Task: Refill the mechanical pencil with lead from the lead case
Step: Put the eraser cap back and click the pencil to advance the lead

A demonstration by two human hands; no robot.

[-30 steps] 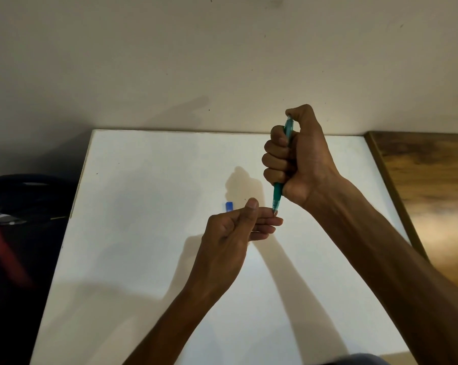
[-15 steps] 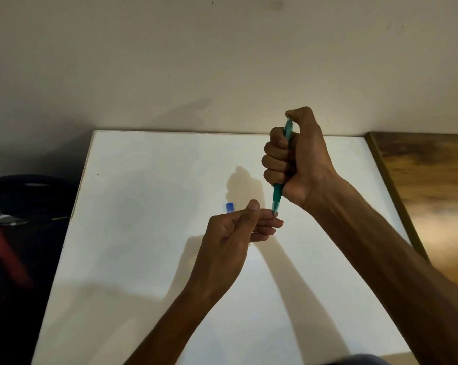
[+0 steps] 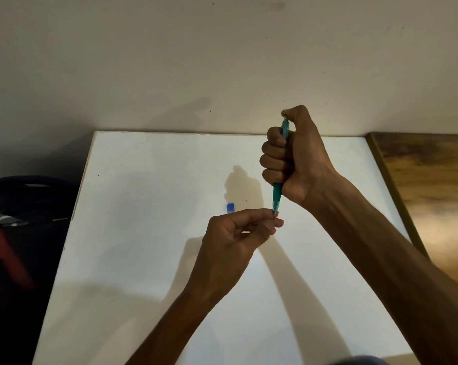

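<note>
A: Teal mechanical pencil [image 3: 277,194] upright in right hand [image 3: 295,159], fist wrapped round the barrel, thumb on the top end; I'd say to click the lead through.

B: Left hand [image 3: 238,233]?

A: Fingertips [image 3: 276,223] pinched at the pencil's tip; whether they hold a lead I can't tell, too thin; probably feeding or catching it.

B: Lead case?

A: Small blue piece [image 3: 230,208] on white tabletop [image 3: 143,193], just behind left hand; may be it; unsure.

B: Room?

A: Plenty; hands mid-table, edges well apart; wooden surface [image 3: 428,180] right.

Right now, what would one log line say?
right hand: fist on teal pencil, thumb on cap | left hand: pinching at tip | blue case: on table
</note>
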